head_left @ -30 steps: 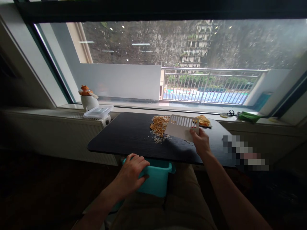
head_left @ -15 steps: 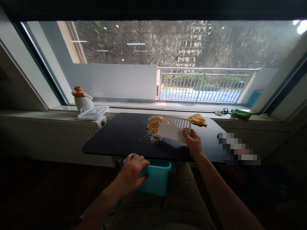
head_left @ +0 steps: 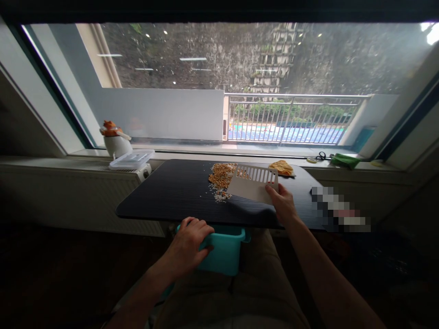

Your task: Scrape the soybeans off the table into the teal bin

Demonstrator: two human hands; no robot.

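Observation:
My right hand [head_left: 283, 201] grips the right end of a flat white slotted scraper [head_left: 249, 188], thumb on top. The scraper is tilted over the table, its left edge beside a pile of yellow corn kernels [head_left: 219, 175]; some kernels show through its slots. Small white grains [head_left: 222, 197] are scattered at the pile's near side. Below the table's near edge, my left hand [head_left: 194, 241] is closed over the rim of a turquoise plastic bin [head_left: 224, 254], which stands at my lap. The inside of the bin is mostly hidden.
The black tabletop [head_left: 161, 196] has a folded yellow cloth [head_left: 281, 167] at its far right. A clear plastic box [head_left: 132, 159] lies left, near a white pot [head_left: 117, 145]. Black scissors [head_left: 321, 156] and a green cloth [head_left: 345, 160] rest on the windowsill.
My right hand has shifted slightly right with the scraper, away from the pile. My left hand keeps its hold on the bin. The view has tilted a little.

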